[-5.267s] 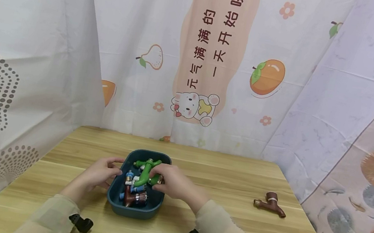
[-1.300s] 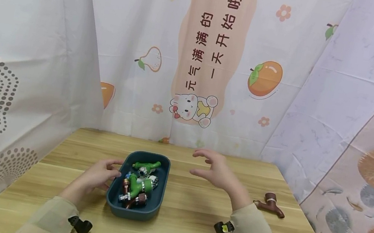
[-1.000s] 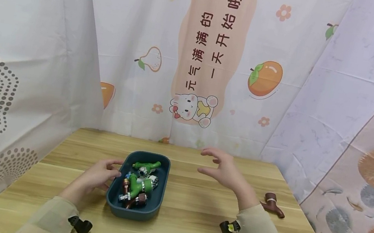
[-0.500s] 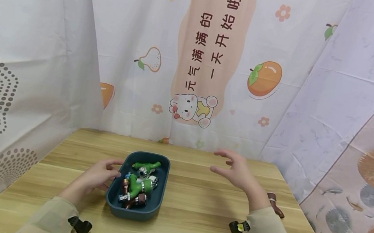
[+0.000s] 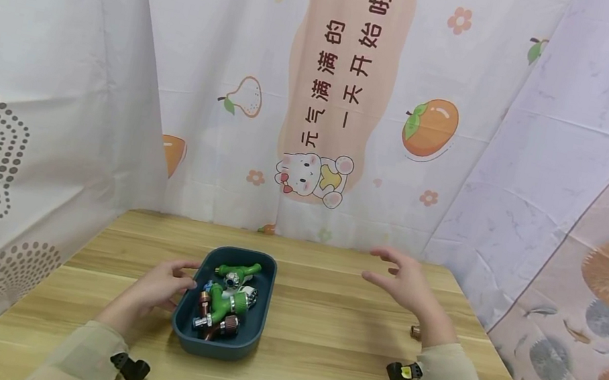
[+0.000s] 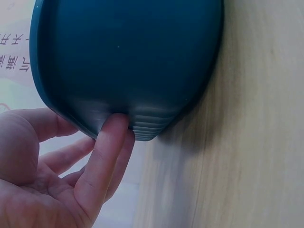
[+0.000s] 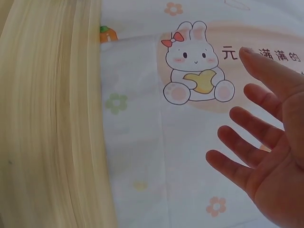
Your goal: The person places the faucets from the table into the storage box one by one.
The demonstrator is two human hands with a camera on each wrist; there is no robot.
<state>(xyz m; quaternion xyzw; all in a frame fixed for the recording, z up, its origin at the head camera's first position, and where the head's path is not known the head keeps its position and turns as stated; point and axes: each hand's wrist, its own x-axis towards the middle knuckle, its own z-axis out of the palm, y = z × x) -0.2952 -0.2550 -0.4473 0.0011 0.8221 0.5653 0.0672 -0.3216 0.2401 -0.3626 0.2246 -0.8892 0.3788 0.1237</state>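
Note:
My left hand point(image 5: 160, 287) rests against the left side of a dark teal bin point(image 5: 217, 349). Its fingertips touch the outer wall, as the left wrist view shows. Inside lie several taps: a large green tap point(image 5: 220, 315), a smaller green tap point(image 5: 248, 271) behind it, and brown tap parts point(image 5: 230, 323) partly underneath. My right hand point(image 5: 406, 284) hovers over the right side of the table, fingers spread and holding nothing. Behind its forearm a brown tap is mostly hidden; only its threaded brass end point(image 5: 416, 332) shows.
The wooden table point(image 5: 309, 379) ends at a printed curtain point(image 5: 241, 206) at the back. More cloth hangs on the left and right sides. Each wrist carries a small black camera.
Earlier, my right hand held a green tap in the bin; that tap has been let go there. Since then the empty hand has moved right, its forearm now covering most of the brown tap.

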